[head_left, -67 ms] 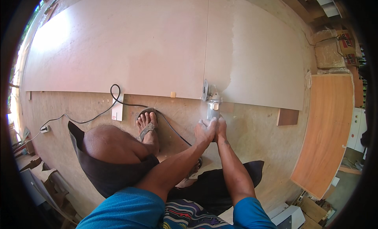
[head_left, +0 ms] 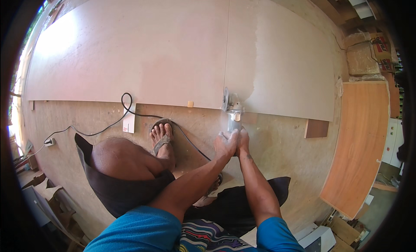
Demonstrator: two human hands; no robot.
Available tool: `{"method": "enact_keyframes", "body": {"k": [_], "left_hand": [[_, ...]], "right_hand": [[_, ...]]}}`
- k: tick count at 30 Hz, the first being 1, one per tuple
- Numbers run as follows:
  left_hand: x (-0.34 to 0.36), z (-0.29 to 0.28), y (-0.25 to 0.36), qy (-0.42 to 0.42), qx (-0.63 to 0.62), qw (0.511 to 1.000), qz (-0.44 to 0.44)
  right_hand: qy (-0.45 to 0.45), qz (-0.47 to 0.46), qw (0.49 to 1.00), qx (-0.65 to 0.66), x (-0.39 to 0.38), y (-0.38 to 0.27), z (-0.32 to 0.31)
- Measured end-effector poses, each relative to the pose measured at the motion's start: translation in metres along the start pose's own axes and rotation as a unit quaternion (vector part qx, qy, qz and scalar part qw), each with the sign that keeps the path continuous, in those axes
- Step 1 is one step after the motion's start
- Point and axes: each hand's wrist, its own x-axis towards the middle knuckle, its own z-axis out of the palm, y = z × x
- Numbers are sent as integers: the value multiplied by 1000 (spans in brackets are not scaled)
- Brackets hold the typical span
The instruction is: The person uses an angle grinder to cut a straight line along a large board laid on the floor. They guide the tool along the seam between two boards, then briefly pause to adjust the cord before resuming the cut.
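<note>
Both of my hands are wrapped round the body of a grey angle grinder. My left hand grips its left side, and my right hand closes on it from the right, close against the left. The grinder's disc stands on edge at the near edge of a large pale board, at the lower end of a thin straight line running away across the board. Pale dust coats my fingers. Whether the disc is spinning I cannot tell.
A black cable loops over the floor to a connector at left. Small blocks, a white piece and a brown one, lie by the board's near edge. A wooden panel lies at right, with cardboard boxes beyond. My sandalled foot is left of the grinder.
</note>
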Motion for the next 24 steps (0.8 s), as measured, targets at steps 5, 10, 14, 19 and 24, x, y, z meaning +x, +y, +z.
{"method": "enact_keyframes", "body": {"k": [5, 10, 14, 19, 24], "left_hand": [[0, 0, -1, -2, -4, 1000, -5], [-2, 1, -4, 2, -5, 1000, 2], [-3, 3, -9, 4, 4, 1000, 12], [-3, 6, -12, -1, -14, 1000, 0], [-9, 5, -13, 18, -3, 1000, 19]], "right_hand": [[5, -14, 1000, 8, 0, 4, 1], [4, -26, 1000, -2, -1, 10, 2], [2, -21, 1000, 7, -2, 13, 3], [2, -13, 1000, -7, -5, 10, 2], [-5, -7, 1000, -9, -9, 11, 0]]}}
